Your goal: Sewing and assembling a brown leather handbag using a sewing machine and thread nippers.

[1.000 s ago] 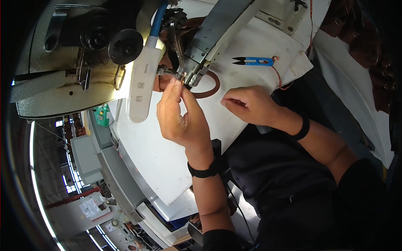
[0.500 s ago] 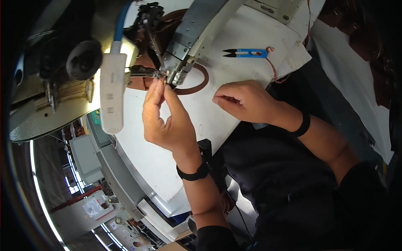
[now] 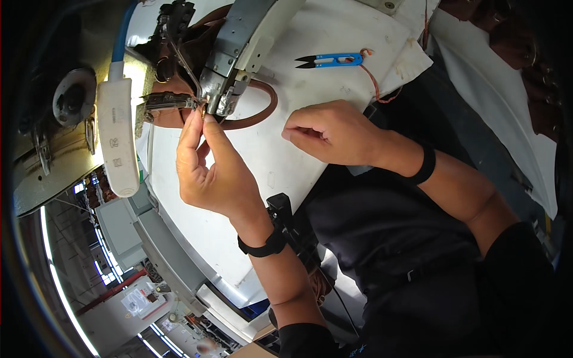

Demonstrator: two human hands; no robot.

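The left hand [image 3: 218, 176] was closed at thumb and fingertips on a small golden piece [image 3: 204, 112], at the end of the machine [image 3: 239, 45]. The right hand [image 3: 331, 131] was loosely curled above the white table [image 3: 334, 30]; whether it held anything could not be told. Brown leather [image 3: 170, 116] and a brown loop [image 3: 274, 107] lay by the machine's end. Blue snips [image 3: 339, 60] lay farther off.

A tiny gold-coloured piece [image 3: 203, 111], too small to make out fully, was pinched in the left hand's fingers [image 3: 219, 140], towards ten o'clock. Smooth brown material [image 3: 172, 120] lay partly covered at its nine o'clock; a rounded brown loop [image 3: 275, 102] bowed outward at its three o'clock.
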